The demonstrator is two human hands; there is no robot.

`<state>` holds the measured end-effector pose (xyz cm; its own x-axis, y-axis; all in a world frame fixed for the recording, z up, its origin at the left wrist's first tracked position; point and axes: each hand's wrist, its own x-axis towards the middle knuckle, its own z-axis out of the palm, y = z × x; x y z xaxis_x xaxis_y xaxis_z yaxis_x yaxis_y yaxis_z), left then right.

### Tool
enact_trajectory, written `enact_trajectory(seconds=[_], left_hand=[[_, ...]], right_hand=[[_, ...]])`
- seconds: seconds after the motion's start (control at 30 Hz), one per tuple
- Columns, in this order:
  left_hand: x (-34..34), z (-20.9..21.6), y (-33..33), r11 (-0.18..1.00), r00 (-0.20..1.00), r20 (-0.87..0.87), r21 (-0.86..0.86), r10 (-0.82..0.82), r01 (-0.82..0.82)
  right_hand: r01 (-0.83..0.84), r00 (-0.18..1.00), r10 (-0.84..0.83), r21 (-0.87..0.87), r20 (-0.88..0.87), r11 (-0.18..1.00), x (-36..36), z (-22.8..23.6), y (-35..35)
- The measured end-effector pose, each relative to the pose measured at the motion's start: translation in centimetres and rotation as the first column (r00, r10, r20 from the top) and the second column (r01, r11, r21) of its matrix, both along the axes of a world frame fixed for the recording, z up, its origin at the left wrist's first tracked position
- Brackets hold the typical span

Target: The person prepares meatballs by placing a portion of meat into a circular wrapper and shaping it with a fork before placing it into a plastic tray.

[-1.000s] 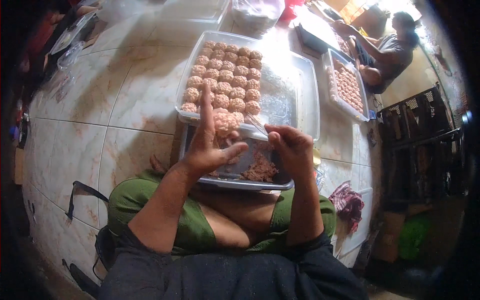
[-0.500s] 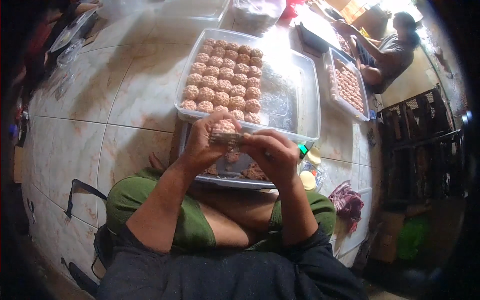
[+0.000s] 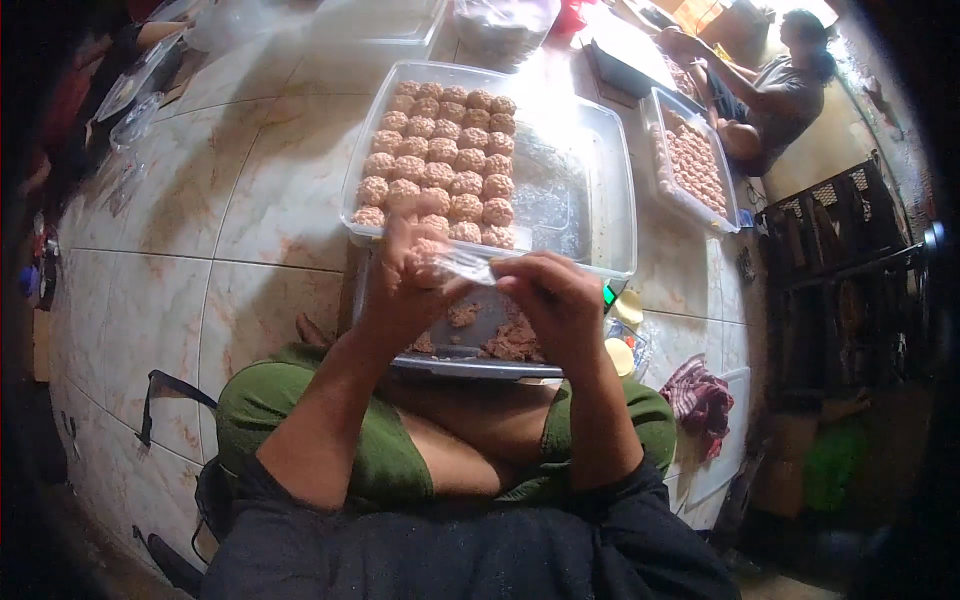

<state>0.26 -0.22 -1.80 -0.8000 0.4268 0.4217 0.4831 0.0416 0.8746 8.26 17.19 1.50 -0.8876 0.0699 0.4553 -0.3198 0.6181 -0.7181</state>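
My left hand [image 3: 395,270] is curled about 1 meat ball [image 3: 429,250], fingers raised behind it and thumb lower, on the near side; blur hides how firmly they press. This ball is pale pink, rounded and knobbly, held above the far part of the dark grey tray [image 3: 480,369]. My right hand [image 3: 552,287] has thumb and forefinger pinched together on 1 pale fork-like tool [image 3: 468,264], which points left to the ball; blur keeps me from telling whether they touch.

Below my hands, the tray holds raw mince [image 3: 515,340], coarse and reddish-pink, in about 3 visible clumps, the biggest at the right.

Just beyond the tray is 1 clear plastic box [image 3: 628,200]. Finished balls [image 3: 440,150] stand along its left side, pink and bumpy, close together: I count 5 columns and 7 rows, so about 35, though my left fingers cover part of the nearest row.

Near my right knee lie 2 pale yellow round pieces [image 3: 619,357] and, farther right, 1 crumpled checked cloth [image 3: 697,395].

Farther off to the right, 1 more clear box [image 3: 735,180] holds many similar balls, too small to count, beside a seated co-worker [image 3: 785,95]. Tiled floor [image 3: 280,210] spreads to my left.
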Motion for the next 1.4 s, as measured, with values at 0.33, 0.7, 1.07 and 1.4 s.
enact_trajectory(seconds=[0.33, 0.7, 1.07, 1.4], left_hand=[[0.1, 0.7, 0.1, 0.960, 0.952, 0.258, 0.261, -0.167, 0.097], [-0.5, -0.1, -0.4, 0.972, 0.969, 0.191, 0.202, -0.157, 0.117], [-0.1, 0.2, -0.4, 0.996, 0.993, -0.092, -0.053, -0.074, 0.069], [0.2, 1.0, -0.3, 0.990, 0.998, -0.020, -0.126, -0.062, 0.059]], right_hand=[[0.139, 0.938, 0.046, -0.496, 0.343, 0.857, 0.9, -0.8, -1.4], [0.014, 0.995, -0.013, 0.012, -0.097, 1.000, 0.1, 0.1, -2.1], [0.026, 0.999, -0.024, 0.103, -0.021, 0.994, 0.6, 1.2, -0.6], [0.167, 0.986, -0.167, -0.054, 0.010, 0.984, 1.1, 2.4, 0.3]])
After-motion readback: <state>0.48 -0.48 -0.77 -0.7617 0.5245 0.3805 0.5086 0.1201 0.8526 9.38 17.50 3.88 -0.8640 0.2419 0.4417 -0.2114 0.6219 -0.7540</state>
